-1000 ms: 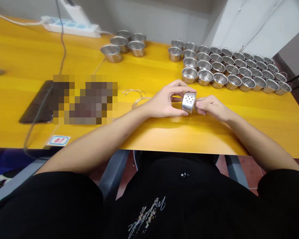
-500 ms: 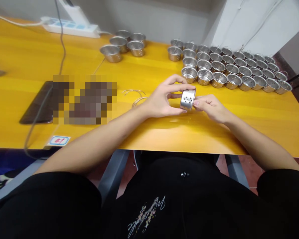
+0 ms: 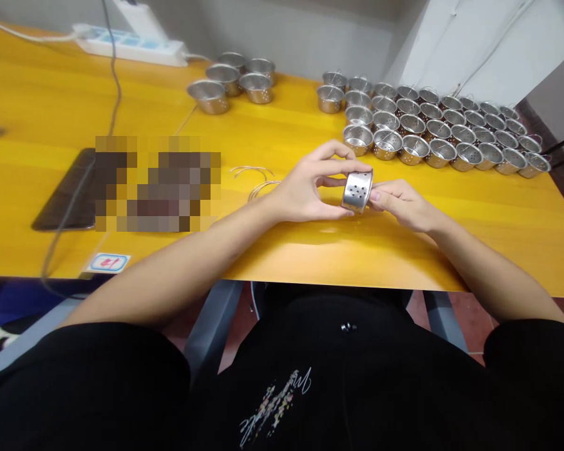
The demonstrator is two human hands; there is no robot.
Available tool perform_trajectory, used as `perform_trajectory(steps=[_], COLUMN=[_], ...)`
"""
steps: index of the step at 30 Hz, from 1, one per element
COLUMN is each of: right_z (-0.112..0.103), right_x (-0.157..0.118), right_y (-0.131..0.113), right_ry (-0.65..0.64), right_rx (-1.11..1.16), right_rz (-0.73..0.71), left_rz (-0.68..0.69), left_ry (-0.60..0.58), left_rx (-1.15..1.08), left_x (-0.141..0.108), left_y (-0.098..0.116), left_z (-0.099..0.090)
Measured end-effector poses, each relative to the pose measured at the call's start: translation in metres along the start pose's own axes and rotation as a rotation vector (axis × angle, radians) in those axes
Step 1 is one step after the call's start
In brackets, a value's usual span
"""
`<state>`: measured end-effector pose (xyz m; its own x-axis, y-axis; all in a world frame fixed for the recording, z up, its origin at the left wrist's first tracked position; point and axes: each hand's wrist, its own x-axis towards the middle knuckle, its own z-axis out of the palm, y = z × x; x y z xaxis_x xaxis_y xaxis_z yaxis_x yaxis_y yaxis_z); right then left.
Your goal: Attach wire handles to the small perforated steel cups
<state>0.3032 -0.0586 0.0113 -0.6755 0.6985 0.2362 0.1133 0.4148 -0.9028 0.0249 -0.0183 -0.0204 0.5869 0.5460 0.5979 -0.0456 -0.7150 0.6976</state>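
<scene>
A plain grey wall (image 3: 286,31) and a white pillar (image 3: 474,44) stand behind a long yellow wooden tabletop (image 3: 357,263). Just in front of the person's body, a small perforated steel cup (image 3: 357,191) is held clear of the tabletop between both hands, its holes facing up and toward the person. Its longer side stands almost upright, leaning slightly to the right at the top. The left hand (image 3: 305,188) is closed around the cup's left side, with fingers curled over the top and the thumb beneath. The right hand (image 3: 402,203) meets the opposite side, its fingertips (image 3: 373,195) pressed against the steel. Both arms reach in from the near edge, and the cup sits about midway between the two hands. Just left of the left hand lie thin wire loops (image 3: 247,168). Beyond the hands, rows of matching steel cups (image 3: 387,144) stand open side up, with a smaller group of steel cups (image 3: 257,88) further left. A white power strip (image 3: 131,50) sits at the far edge, with a dark cable (image 3: 114,81) trailing across the tabletop. A pixelated patch hides whatever lies at the left.
</scene>
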Motion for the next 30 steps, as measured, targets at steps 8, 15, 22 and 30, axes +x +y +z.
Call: perform_trajectory(steps=[8, 15, 22, 30], right_z=[-0.0013, -0.0014, -0.0007, 0.0008], right_x=[-0.0018, -0.0015, -0.0018, -0.0032], right_y=[0.0001, -0.0013, -0.0020, -0.0018], right_ry=[-0.024, -0.056, -0.049, -0.026], right_rx=[-0.014, -0.017, -0.006, 0.011], right_rz=[0.016, -0.002, 0.003, 0.038], left_rz=[-0.020, -0.019, -0.029, 0.006], left_ry=[0.009, 0.023, 0.008, -0.002], left_rx=[-0.001, 0.055, 0.022, 0.070], left_x=[-0.0004, -0.0001, -0.0003, -0.0007], left_y=[0.0015, 0.0043, 0.0070, 0.0032], left_z=[0.0010, 0.0010, -0.0009, -0.0004])
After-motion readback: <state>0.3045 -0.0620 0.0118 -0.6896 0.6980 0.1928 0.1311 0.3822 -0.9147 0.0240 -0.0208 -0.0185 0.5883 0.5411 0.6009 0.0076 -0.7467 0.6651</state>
